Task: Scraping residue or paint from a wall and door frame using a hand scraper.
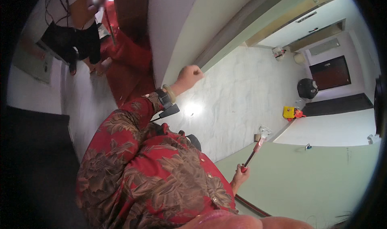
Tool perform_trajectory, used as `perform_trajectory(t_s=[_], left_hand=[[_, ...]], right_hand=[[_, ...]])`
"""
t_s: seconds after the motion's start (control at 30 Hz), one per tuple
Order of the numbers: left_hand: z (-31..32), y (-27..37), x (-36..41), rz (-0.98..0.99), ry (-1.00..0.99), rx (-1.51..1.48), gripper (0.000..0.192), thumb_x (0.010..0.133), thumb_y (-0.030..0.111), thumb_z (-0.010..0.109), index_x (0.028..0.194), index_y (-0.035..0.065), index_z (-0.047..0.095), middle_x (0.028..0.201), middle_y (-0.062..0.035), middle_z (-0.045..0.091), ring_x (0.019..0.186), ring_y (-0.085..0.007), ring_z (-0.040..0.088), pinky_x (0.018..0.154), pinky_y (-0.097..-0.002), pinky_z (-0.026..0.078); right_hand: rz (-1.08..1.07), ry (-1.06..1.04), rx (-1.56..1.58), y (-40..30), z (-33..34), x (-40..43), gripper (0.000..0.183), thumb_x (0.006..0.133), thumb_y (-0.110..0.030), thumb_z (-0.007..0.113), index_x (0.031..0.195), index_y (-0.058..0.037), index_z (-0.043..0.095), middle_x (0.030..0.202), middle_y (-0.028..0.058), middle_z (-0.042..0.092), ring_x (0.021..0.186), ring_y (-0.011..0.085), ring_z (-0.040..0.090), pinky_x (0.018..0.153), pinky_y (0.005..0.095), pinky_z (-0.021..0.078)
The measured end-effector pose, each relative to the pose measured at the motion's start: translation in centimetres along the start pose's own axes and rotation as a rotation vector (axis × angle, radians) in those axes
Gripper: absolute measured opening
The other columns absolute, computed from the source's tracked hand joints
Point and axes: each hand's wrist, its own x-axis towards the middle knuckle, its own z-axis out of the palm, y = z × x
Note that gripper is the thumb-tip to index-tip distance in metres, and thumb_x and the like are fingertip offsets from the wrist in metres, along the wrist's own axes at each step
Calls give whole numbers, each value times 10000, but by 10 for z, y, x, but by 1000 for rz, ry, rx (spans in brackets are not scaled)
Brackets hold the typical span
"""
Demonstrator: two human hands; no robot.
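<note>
My left hand (190, 77), with a bangle and a dark strapped device at the wrist, is raised beside the edge of a grey door frame (223, 38). Its fingers are curled in and nothing shows between them; whether it touches the frame is unclear. Lower on the right, my right hand (241, 176) grips the red end of a long-handled tool (250, 159). The tool's dark shaft leads to a pinkish-red section and a pale, partly clear head (265, 131), near a small brown block (257, 137) by a pale green door (317, 174).
Pale marble-look flooring (235, 93) spreads ahead. Farther off are a yellow bag (289, 112) with a red item, a black bag (307, 88) and a bin-like container (278, 53). Red fabric (130, 56), black objects (86, 43) and loose cables (62, 5) lie at upper left.
</note>
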Motion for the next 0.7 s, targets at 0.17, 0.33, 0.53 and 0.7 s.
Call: perform_trajectory(t_s=[0.17, 0.33, 0.53, 0.7], left_hand=[[-8, 72, 46, 163, 259, -139, 100, 730, 102, 598, 718, 3, 588, 547, -31, 549, 483, -78, 494, 475, -221, 398], [4, 113, 72, 355, 329, -142, 96, 723, 100, 595, 742, 6, 586, 576, -68, 567, 512, -148, 540, 496, -255, 422], [14, 138, 79, 455, 279, 8, 109, 731, 93, 588, 777, -6, 588, 647, -96, 603, 581, -150, 581, 549, -263, 449], [13, 139, 82, 468, 302, 27, 99, 727, 89, 580, 771, 1, 590, 670, -129, 601, 586, -208, 588, 559, -285, 454]], right_hand=[[43, 53, 27, -16, 8, -13, 156, 689, -42, 614, 793, -20, 501, 598, -12, 445, 515, 78, 424, 463, 210, 357], [44, 58, 61, -14, 14, -11, 163, 694, -61, 615, 805, -22, 502, 614, -17, 433, 543, 74, 406, 498, 206, 354], [49, 85, 34, 1, 13, -8, 176, 686, -76, 630, 801, -10, 515, 660, -3, 459, 584, 82, 422, 525, 217, 363], [34, 100, -6, 2, 11, -9, 182, 679, -77, 628, 809, -6, 523, 669, 7, 471, 596, 93, 434, 533, 227, 370]])
